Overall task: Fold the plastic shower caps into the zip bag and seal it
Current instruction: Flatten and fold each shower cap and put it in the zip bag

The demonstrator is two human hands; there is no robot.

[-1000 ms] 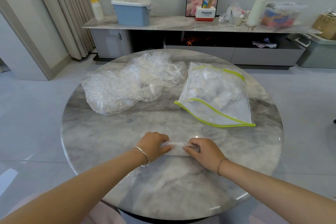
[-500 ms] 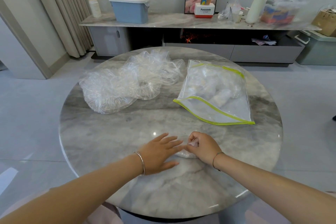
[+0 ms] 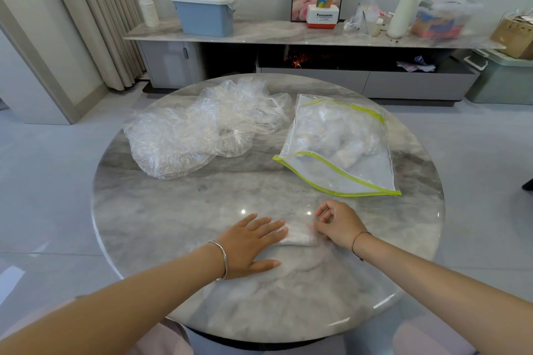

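**Folded cap held flat, zip bag open alongside**

Head view. A round grey marble tabletop [image 3: 161,210] carries all the task items.

- Small folded clear plastic shower cap [image 3: 298,237]: a flat whitish packet near the front edge of the tabletop, between the two hands.
- Left hand [image 3: 250,242]: palm down with fingers straight and spread. The fingertips lie on the left end of the folded cap and the rest of the hand rests on the marble. The grip is fully open and closes on nothing. There is a silver bangle [image 3: 220,258] on the wrist.
- Right hand [image 3: 339,225]: fingers curled, index finger raised. The thumb and lower fingertips meet at the right end of the folded cap, so the grip is closed in a pinch on that edge. There is a thin dark cord bracelet [image 3: 357,239] on the wrist.
- Loose heap of crumpled clear plastic shower caps [image 3: 199,132]: on the far left of the tabletop, unfolded, well apart from both hands.
- Clear zip bag with yellow-green zip strip [image 3: 340,150]: on the far right of the tabletop, lying flat with its mouth facing the near side. The two zip edges are parted, so it is unsealed. Whitish folded bundles sit inside at the far end. The bag is near the right hand but not touching it.

Background: a low grey marble-topped sideboard [image 3: 259,33] stands against the wall. On it are a blue lidded plastic bin [image 3: 203,16] and a white roll [image 3: 402,14].
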